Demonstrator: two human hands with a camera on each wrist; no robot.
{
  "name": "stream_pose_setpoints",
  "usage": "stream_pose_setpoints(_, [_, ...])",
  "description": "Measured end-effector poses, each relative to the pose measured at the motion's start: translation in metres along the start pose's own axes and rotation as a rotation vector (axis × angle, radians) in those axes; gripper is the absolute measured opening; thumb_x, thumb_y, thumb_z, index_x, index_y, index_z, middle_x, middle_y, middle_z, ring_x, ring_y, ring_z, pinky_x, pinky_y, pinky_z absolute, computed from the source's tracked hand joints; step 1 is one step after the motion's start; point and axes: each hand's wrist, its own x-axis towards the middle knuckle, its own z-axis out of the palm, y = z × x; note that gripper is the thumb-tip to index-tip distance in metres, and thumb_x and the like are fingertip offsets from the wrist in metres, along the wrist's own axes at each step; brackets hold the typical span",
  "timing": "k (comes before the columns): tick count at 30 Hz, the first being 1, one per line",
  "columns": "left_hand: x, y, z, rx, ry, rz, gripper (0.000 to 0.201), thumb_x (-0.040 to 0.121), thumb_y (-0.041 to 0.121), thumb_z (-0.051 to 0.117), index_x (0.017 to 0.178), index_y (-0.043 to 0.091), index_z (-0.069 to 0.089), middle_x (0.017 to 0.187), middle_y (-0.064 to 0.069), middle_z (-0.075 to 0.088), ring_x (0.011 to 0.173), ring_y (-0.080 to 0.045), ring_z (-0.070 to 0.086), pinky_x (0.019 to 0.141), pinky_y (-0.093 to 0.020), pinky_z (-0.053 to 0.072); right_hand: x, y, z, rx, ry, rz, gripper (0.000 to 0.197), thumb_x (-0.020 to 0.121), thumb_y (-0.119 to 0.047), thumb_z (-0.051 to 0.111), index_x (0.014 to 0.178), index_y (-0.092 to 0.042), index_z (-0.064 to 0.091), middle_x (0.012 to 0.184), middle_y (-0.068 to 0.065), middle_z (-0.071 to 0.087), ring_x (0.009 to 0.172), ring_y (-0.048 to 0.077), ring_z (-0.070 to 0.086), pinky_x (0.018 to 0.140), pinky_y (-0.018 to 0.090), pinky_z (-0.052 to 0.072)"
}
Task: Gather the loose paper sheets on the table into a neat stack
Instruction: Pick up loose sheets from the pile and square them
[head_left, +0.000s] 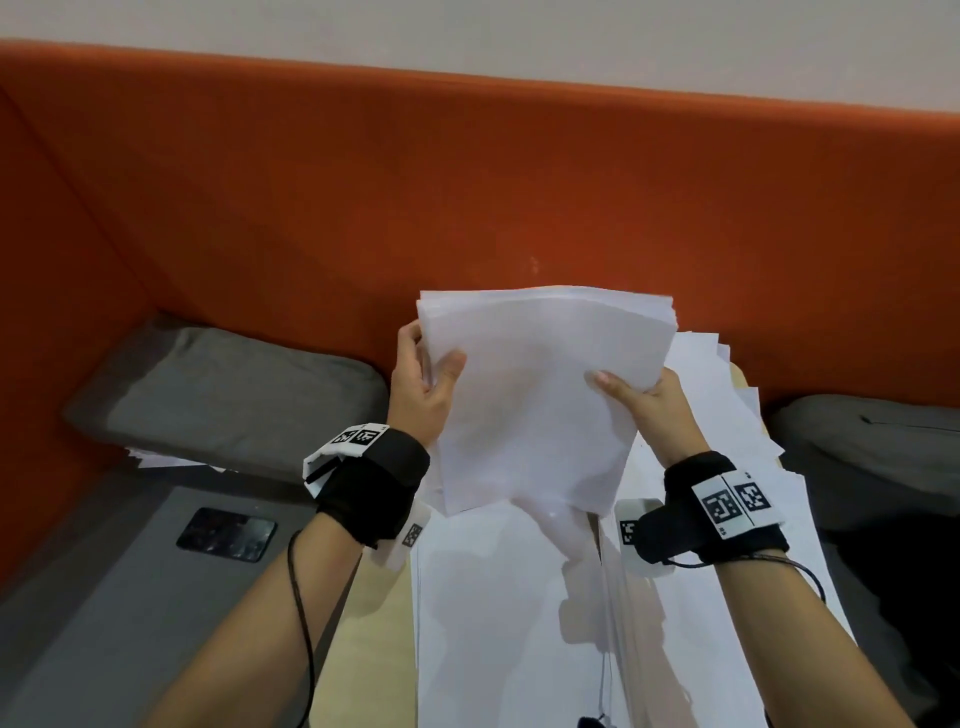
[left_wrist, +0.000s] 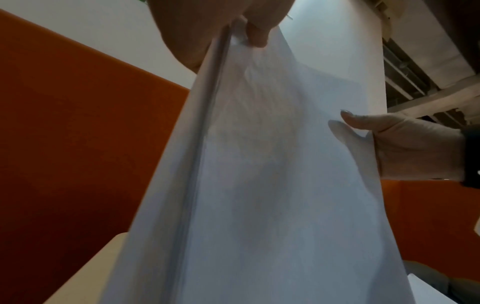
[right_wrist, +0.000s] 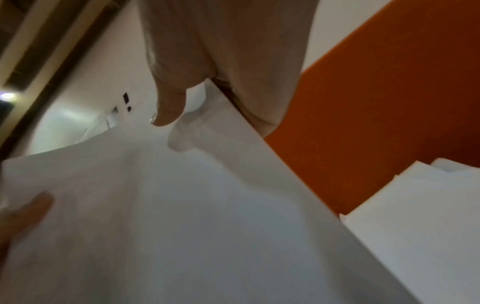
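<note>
Table (head_left: 363, 639): pale wood, bare strip at near left; loose sheets (head_left: 509, 613) overlap across the rest and overhang its right edge.
Left hand (head_left: 423, 384): thumb on the front, fingers behind, pinching the left edge of the held stack (head_left: 540, 395).
Right hand (head_left: 654, 405): thumb on the front, gripping the stack's right edge.
Held stack: white, upright, raised above the table; lower edge meets the loose sheets, top edges slightly uneven.
Room: grey cushion (head_left: 234, 400) far left, phone (head_left: 226, 535) on the grey seat, orange partition (head_left: 467, 182) behind.
</note>
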Motion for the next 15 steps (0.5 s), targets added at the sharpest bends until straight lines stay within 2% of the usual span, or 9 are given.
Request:
stream_pose_setpoints(2, [-0.001, -0.001, 0.002, 0.015, -0.005, -0.02, 0.038, 0.078, 0.032, 0.062, 0.108, 0.028, 0.04, 0.105, 0.012, 0.056, 0.092, 0.009, 0.059, 0.082, -0.018, 0.048, -0.003, 0.003, 0.002, 0.035, 0.027, 0.021, 0.01, 0.086, -0.007, 0.063, 0.094, -0.013, 0.064, 0.089, 0.0, 0.069, 0.074, 0.005, 0.068, 0.067, 0.017, 0.054])
stream_pose_setpoints(5, [0.004, 0.007, 0.007, 0.014, 0.032, -0.014, 0.027, 0.079, 0.021, 0.059, 0.1, 0.032, 0.046, 0.099, 0.01, 0.058, 0.085, 0.008, 0.06, 0.083, -0.027, 0.048, -0.004, -0.003, 0.006, 0.054, 0.05, 0.012, 0.008, 0.088, -0.01, 0.061, 0.09, -0.016, 0.064, 0.078, -0.008, 0.072, 0.071, 0.003, 0.068, 0.066, 0.019, 0.054])
stream_pose_setpoints(8, [0.012, 0.023, 0.01, -0.024, 0.06, 0.07, 0.022, 0.083, 0.019, 0.057, 0.098, 0.029, 0.045, 0.096, 0.007, 0.058, 0.083, 0.007, 0.06, 0.079, -0.021, 0.05, -0.001, -0.017, 0.005, 0.145, 0.038, -0.058, 0.008, 0.086, -0.014, 0.063, 0.093, -0.018, 0.064, 0.078, -0.011, 0.073, 0.075, 0.004, 0.069, 0.066, 0.018, 0.053])
stream_pose_setpoints(9, [0.013, 0.026, 0.01, -0.034, 0.064, 0.098, 0.021, 0.083, 0.022, 0.057, 0.099, 0.028, 0.045, 0.096, 0.007, 0.057, 0.083, 0.005, 0.059, 0.078, -0.019, 0.049, 0.0, -0.021, 0.004, 0.194, 0.031, -0.081, 0.012, 0.083, -0.021, 0.068, 0.094, -0.018, 0.064, 0.08, -0.01, 0.074, 0.077, 0.006, 0.069, 0.066, 0.019, 0.053])
stream_pose_setpoints(11, [0.013, 0.027, 0.008, -0.033, 0.063, 0.119, 0.023, 0.08, 0.033, 0.058, 0.099, 0.028, 0.046, 0.094, 0.008, 0.057, 0.082, 0.002, 0.058, 0.077, -0.021, 0.049, 0.0, -0.023, 0.0, 0.236, 0.02, -0.082, 0.035, 0.07, -0.037, 0.078, 0.097, -0.019, 0.065, 0.086, -0.007, 0.074, 0.081, 0.01, 0.069, 0.068, 0.021, 0.054])
stream_pose_setpoints(13, [0.01, 0.02, 0.005, -0.032, 0.051, 0.051, 0.028, 0.076, 0.036, 0.061, 0.099, 0.029, 0.048, 0.093, 0.009, 0.059, 0.081, 0.001, 0.06, 0.078, -0.028, 0.051, -0.001, -0.016, -0.001, 0.2, 0.018, -0.049, 0.039, 0.066, -0.04, 0.077, 0.097, -0.02, 0.066, 0.087, -0.007, 0.073, 0.08, 0.01, 0.069, 0.066, 0.021, 0.054])
stream_pose_setpoints(15, [0.007, 0.009, 0.005, -0.035, 0.024, -0.033, 0.028, 0.077, 0.027, 0.063, 0.102, 0.025, 0.05, 0.096, 0.008, 0.062, 0.082, 0.003, 0.063, 0.082, -0.031, 0.052, -0.002, -0.006, 0.0, 0.157, 0.026, -0.005, 0.026, 0.071, -0.032, 0.071, 0.093, -0.018, 0.066, 0.081, -0.009, 0.073, 0.075, 0.007, 0.069, 0.063, 0.02, 0.052])
